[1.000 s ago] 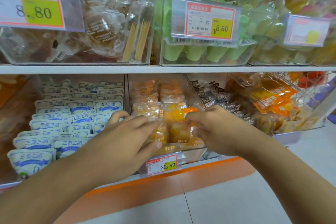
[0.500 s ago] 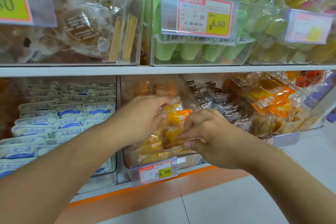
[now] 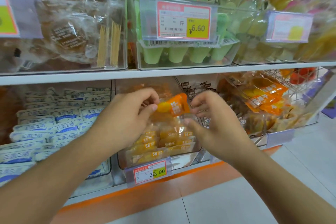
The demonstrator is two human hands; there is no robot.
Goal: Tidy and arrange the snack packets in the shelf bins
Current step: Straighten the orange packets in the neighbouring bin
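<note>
An orange snack packet (image 3: 175, 105) is lifted above the clear middle bin (image 3: 181, 160) on the lower shelf. My left hand (image 3: 127, 114) pinches its left end between thumb and fingers. Just to the packet's right, my right hand (image 3: 212, 122) hovers with loosely curled fingers and holds nothing. Under both hands the bin holds rows of yellow-orange packets (image 3: 163, 142).
Left bin holds white-and-blue packets (image 3: 51, 125). To the right, bins hold dark packets (image 3: 200, 87) and orange packets (image 3: 265, 94). An upper shelf edge (image 3: 163, 73) carries bins with green items (image 3: 181, 54). Price tag (image 3: 150, 172) hangs on the bin front.
My left hand has lifted an orange packet out of the pile. My right hand rose and let go of the packets, fingers spreading. The view moved closer and to the right.
</note>
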